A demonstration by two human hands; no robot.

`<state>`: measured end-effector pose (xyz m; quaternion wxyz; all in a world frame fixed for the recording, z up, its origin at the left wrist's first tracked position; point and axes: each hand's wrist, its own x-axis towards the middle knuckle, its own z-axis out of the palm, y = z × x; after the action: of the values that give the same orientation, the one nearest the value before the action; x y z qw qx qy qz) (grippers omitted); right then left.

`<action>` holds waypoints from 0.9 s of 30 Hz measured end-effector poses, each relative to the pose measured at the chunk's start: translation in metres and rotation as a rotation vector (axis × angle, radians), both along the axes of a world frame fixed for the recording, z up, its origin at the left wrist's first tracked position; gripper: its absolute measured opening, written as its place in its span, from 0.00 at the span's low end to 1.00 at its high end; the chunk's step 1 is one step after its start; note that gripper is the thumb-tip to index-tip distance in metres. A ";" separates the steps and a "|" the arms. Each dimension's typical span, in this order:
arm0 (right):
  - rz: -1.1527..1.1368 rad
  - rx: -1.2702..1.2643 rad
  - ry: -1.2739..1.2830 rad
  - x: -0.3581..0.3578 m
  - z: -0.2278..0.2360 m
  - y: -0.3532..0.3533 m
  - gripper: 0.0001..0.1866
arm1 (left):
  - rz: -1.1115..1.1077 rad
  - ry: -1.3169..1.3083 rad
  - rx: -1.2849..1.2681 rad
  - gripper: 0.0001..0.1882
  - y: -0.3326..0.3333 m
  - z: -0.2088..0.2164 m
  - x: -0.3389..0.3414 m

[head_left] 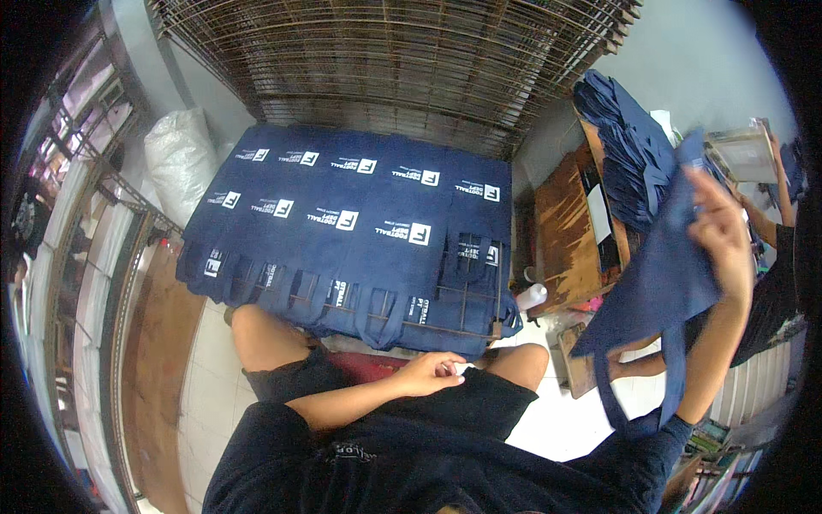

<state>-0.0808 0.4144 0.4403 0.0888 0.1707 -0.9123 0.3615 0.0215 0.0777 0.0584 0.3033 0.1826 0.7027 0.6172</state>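
My right hand (719, 236) is raised at the right with its fingers closed on a navy tote bag (655, 278). The bag hangs tilted, its two strap handles dangling low beside my forearm. My left hand (432, 374) rests over my lap, fingers pinched on a small white thing (463, 368) whose kind I cannot make out. Ahead of my knees lie rows of navy tote bags (342, 193) with white prints, spread overlapping on a wire rack. Several straps droop over the near edge.
A pile of navy bags (621, 141) lies on a wooden table (561, 231) at the right. Stacked wire racks (385, 64) stand behind. A white plastic sack (180, 158) leans at the left. Beside the table is a white bottle (532, 296). A co-worker's arm (781, 184) shows at far right.
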 end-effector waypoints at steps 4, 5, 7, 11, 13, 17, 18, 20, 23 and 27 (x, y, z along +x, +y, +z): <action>0.184 0.017 -0.490 -0.007 -0.057 -0.101 0.34 | -0.232 -0.158 -0.034 0.28 0.000 -0.011 -0.001; 0.213 0.008 -0.511 -0.009 -0.067 -0.110 0.35 | -0.271 -0.236 -0.006 0.30 0.002 -0.009 -0.001; 0.309 -0.065 -0.440 -0.021 -0.094 -0.123 0.38 | -0.390 -0.443 0.060 0.40 -0.001 -0.001 -0.008; 0.305 -0.315 -0.440 -0.042 -0.110 -0.123 0.37 | -0.160 -0.767 0.574 0.44 -0.005 -0.003 -0.023; 0.189 -0.381 -0.307 -0.046 -0.122 -0.099 0.35 | 0.069 -0.841 0.704 0.40 0.007 0.000 -0.044; -0.028 -0.582 -0.195 -0.050 -0.191 -0.060 0.31 | 0.467 -0.603 0.559 0.28 0.016 0.018 -0.099; -0.094 -0.630 -0.234 -0.049 -0.212 -0.055 0.30 | 0.592 -0.508 0.553 0.19 0.022 0.014 -0.110; -0.226 -0.650 -0.189 -0.063 -0.288 -0.030 0.25 | 0.651 -0.338 0.450 0.19 0.024 -0.005 -0.133; -0.363 -0.600 -0.179 -0.079 -0.390 -0.030 0.22 | 0.804 -0.019 0.048 0.23 0.022 -0.076 -0.162; -0.516 -0.517 -0.202 -0.082 -0.489 -0.034 0.20 | 0.773 0.233 -0.399 0.27 0.020 -0.092 -0.172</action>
<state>-0.1632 0.3803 -0.0482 0.1264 -0.1291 -0.8082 0.5605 -0.1509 0.0981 -0.0338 -0.0014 -0.0871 0.8542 0.5127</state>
